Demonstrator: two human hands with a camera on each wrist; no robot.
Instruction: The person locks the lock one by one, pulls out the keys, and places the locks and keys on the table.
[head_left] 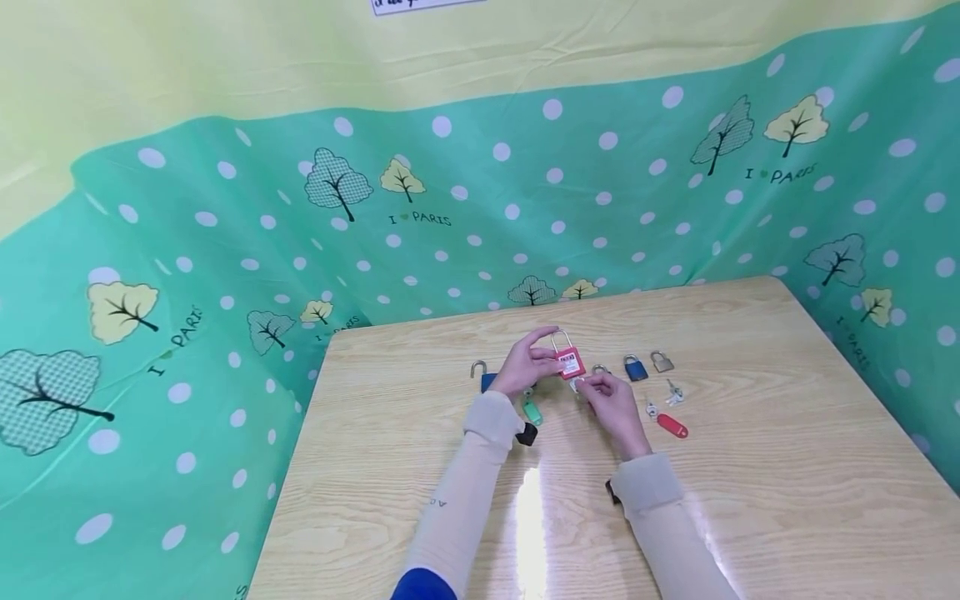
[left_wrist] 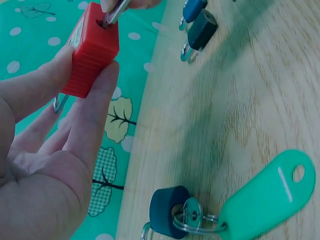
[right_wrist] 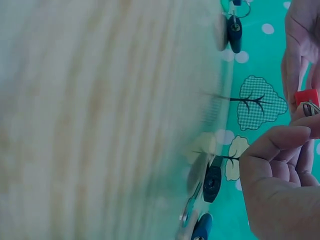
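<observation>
A red padlock point(head_left: 570, 363) is raised over the table, its metal shackle upward, gripped between thumb and fingers of my left hand point(head_left: 527, 367). My right hand point(head_left: 613, 406) pinches a silver key point(left_wrist: 116, 12) at the keyhole in the padlock's underside. How deep the key sits cannot be told. In the right wrist view, the bent fingers of the right hand point(right_wrist: 282, 170) partly cover the red padlock point(right_wrist: 306, 98). Below the left hand lies a blue padlock point(head_left: 487, 382) with its shackle swung open; a key ring with a green tag point(left_wrist: 270, 195) hangs at its keyhole.
To the right on the wooden table point(head_left: 750, 500) lie a blue padlock point(head_left: 635, 368), a brass-coloured padlock point(head_left: 662, 362) and a dark padlock point(left_wrist: 202, 29) partly hidden in the head view. Nearer are loose keys point(head_left: 674, 393) and a red tag point(head_left: 672, 426). A patterned green curtain point(head_left: 480, 242) surrounds the table.
</observation>
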